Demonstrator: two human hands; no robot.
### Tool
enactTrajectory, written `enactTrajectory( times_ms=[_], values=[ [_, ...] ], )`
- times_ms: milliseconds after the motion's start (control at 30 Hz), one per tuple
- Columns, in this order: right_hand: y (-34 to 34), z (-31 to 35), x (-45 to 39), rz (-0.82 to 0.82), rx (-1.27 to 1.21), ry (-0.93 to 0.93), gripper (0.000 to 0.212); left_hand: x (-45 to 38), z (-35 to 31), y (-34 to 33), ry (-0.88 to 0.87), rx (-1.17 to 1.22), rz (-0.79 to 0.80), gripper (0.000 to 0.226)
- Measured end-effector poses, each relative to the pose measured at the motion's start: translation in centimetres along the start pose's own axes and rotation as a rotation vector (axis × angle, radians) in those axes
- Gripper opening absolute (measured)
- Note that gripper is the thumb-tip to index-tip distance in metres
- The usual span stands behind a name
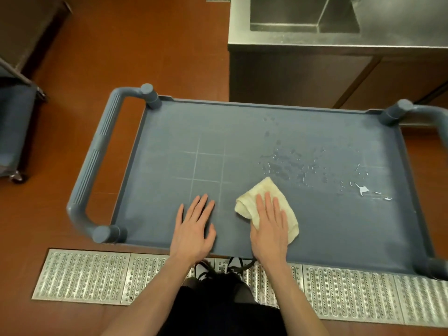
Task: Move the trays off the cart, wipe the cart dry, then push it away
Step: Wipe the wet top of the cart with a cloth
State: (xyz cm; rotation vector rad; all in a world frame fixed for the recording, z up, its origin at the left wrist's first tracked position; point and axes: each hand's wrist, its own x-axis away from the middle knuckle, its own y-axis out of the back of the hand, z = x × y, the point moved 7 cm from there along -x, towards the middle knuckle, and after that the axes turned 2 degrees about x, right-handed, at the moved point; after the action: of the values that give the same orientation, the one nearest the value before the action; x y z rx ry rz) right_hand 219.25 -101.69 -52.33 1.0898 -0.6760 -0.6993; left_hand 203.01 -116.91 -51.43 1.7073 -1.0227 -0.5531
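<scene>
The floor point(150, 44) is smooth and reddish-brown. A studded metal drain grate point(351, 294) runs across it at the near edge. At upper right stands a stainless counter point(400, 32) with a sunken sink basin point(291, 15) — dark cabinet fronts point(303, 76) below

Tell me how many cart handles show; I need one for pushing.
2: one handle at the cart's left end, one handle at its right end, partly cut off.

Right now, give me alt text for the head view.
The right hand presses a cream cloth flat on the blue cart top; the left hand rests flat beside it. Water droplets remain right of the cloth.
</scene>
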Motion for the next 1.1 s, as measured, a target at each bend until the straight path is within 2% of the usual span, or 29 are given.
enactTrajectory(
  times_ms=[133,300,433,567,667,800,933,1100],
  values=[
    [0.3,-1.7,0.3,0.019,-0.008,0.055,0.068,0.0,-0.7,-0.4,0.014,-0.006,0.018,0.069],
    [0.0,-0.5,0.2,0.028,0.002,0.091,0.068,-0.2,-1.0,-0.7,0.002,0.002,0.012,0.071],
    [-0.5,1.9,0.5,0.035,-0.007,0.082,0.067,-0.2,-1.0,-0.9,0.002,-0.001,0.04,0.073],
    [-1.9,5.8,0.6,0.084,-0.042,0.151,0.067,-0.4,-1.1,-1.0,-0.007,-0.013,0.041,0.074],
    [-2.5,8.0,0.5,0.123,-0.101,0.15,0.066,-0.5,-1.0,-0.9,0.02,0.051,0.047,0.073],
    [-2.7,9.4,0.7,0.116,-0.128,0.147,0.065,-0.3,0.6,-0.5,0.028,0.148,0.046,0.072],
    [-2.5,8.7,1.0,0.079,-0.069,0.142,0.065,0.7,3.5,0.6,-0.075,0.037,0.08,0.07],
    [-2.0,6.5,0.9,0.058,-0.06,0.06,0.064,1.2,8.0,2.6,-0.065,0.01,0.051,0.068]
  ],
)
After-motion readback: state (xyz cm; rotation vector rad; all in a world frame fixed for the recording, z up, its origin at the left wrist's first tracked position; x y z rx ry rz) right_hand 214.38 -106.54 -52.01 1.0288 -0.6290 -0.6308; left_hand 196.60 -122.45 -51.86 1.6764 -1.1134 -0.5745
